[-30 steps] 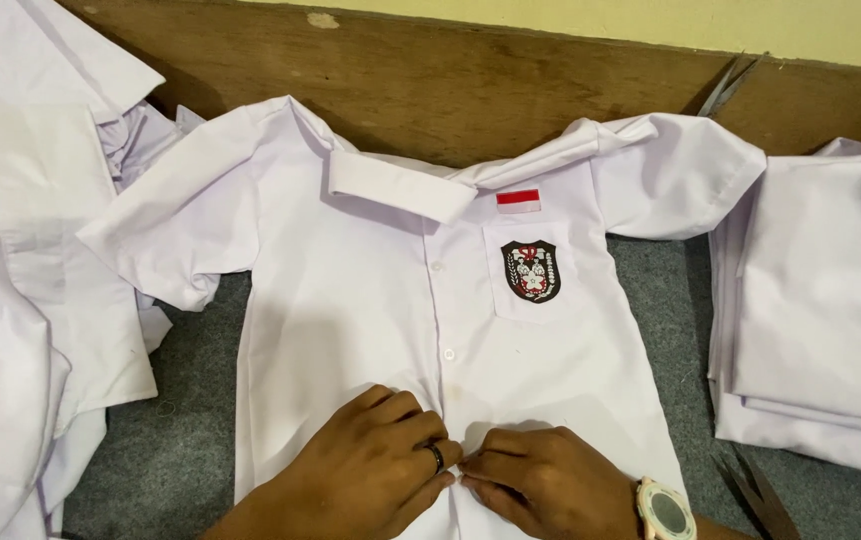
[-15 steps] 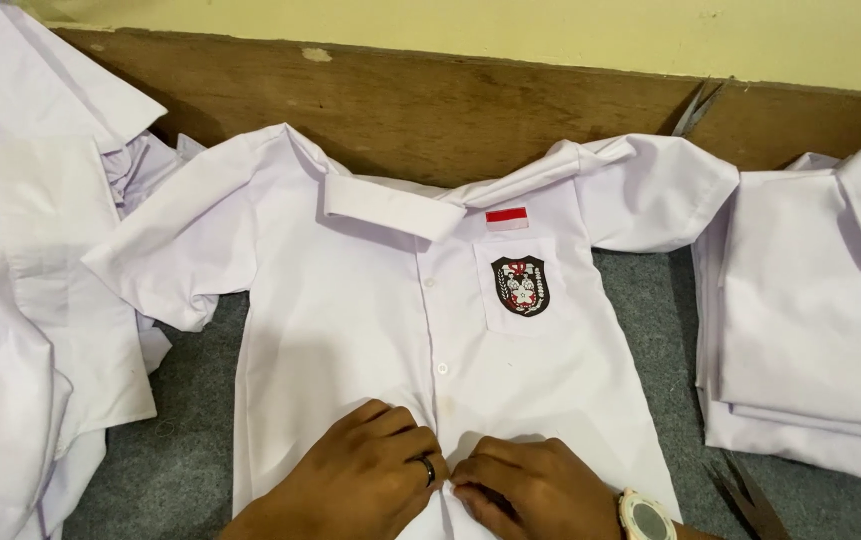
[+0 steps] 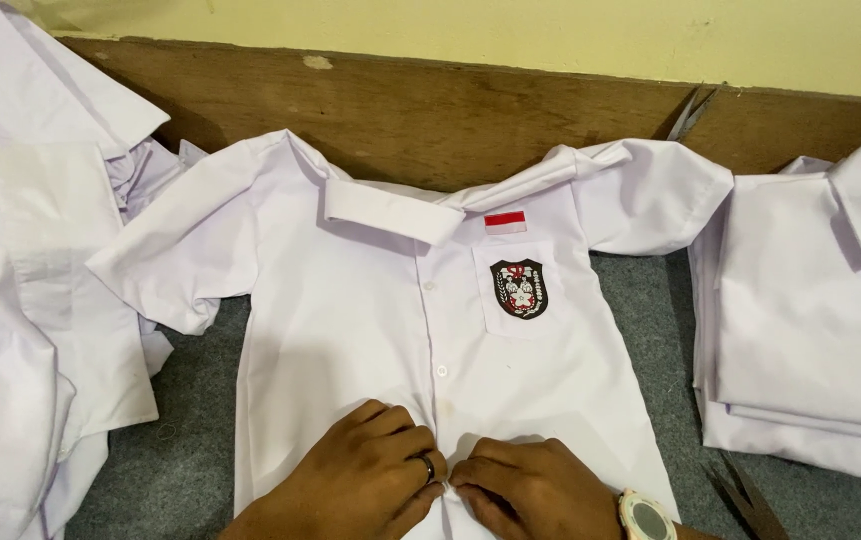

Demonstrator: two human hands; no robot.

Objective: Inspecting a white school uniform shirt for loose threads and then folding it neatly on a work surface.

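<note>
Both hands at bottom centre, fingertips meeting on the button strip of a white shirt (image 3: 350, 300). Left hand (image 3: 365, 475) curled, ring on one finger, pinching the shirt's front edge. Right hand (image 3: 530, 485) likewise curled and pinching the opposite edge; a watch (image 3: 642, 517) sits at its wrist. The shirt lies face up, spread flat on a grey mat (image 3: 185, 430), collar toward a wooden board (image 3: 430, 110), sleeves out to both sides. A dark badge (image 3: 518, 288) on the chest pocket, a small red-and-white patch (image 3: 505, 222) just above it. Loose white shirts heaped (image 3: 20, 300) at left; folded white shirts stacked (image 3: 810, 330) at right. Scissors (image 3: 745, 495) near the stack, lower right.
</note>
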